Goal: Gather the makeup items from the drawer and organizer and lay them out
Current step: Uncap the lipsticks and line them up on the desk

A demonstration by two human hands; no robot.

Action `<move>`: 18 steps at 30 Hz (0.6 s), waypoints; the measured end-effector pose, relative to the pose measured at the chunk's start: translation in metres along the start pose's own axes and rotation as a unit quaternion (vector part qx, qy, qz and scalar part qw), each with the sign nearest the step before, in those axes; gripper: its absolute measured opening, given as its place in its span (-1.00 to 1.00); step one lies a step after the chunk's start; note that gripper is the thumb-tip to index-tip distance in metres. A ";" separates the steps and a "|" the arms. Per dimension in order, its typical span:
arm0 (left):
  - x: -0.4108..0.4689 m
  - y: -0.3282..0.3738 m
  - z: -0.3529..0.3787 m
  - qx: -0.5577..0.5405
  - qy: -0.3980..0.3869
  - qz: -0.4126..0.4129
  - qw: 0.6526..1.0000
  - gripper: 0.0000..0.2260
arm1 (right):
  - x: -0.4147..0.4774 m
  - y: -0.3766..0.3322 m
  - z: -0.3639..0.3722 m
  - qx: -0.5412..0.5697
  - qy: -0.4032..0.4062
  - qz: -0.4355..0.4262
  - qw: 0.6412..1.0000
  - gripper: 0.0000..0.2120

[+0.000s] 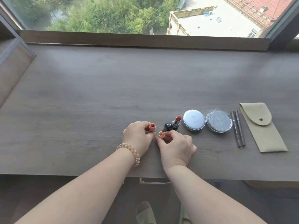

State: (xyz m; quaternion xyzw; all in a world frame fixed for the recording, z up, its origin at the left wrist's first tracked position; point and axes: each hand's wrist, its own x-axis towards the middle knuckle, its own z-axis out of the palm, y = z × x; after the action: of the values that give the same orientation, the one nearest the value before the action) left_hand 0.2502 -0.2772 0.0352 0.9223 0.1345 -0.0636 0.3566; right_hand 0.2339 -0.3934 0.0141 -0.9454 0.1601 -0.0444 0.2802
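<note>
My left hand (137, 136) grips a small orange-red lip tint tube (151, 126), its round end facing up. My right hand (176, 146) pinches the matching peach cap with its applicator (161, 134), held just apart from the tube. Both hover low over the grey wooden desk (97, 94). To the right lie an open red lipstick with a black case (172, 124), a white cushion compact (194, 120), a silver round compact (219, 121), two thin brown pencils (237, 127) and a beige snap pouch (262, 126), set in a row.
A window ledge (145, 39) runs along the desk's far edge. A drawer handle (153, 181) shows under the desk's front edge between my arms. A coiled hair tie (131, 152) circles my left wrist. A slipper (145, 212) is on the floor.
</note>
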 end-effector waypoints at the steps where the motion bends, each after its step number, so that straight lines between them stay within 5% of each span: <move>1: 0.000 -0.001 0.000 0.002 0.000 0.003 1.000 -0.97 | 0.000 0.001 0.001 -0.009 -0.002 0.002 1.000 -0.76; 18: 0.004 0.002 0.004 0.014 0.022 -0.012 1.000 -0.90 | 0.001 0.000 0.008 -0.020 0.001 0.022 1.000 -0.70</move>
State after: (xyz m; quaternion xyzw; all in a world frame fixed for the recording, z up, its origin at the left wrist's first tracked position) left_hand 0.2549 -0.2807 0.0326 0.9268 0.1527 -0.0497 0.3395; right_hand 0.2360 -0.3900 0.0076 -0.9469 0.1823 -0.0360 0.2624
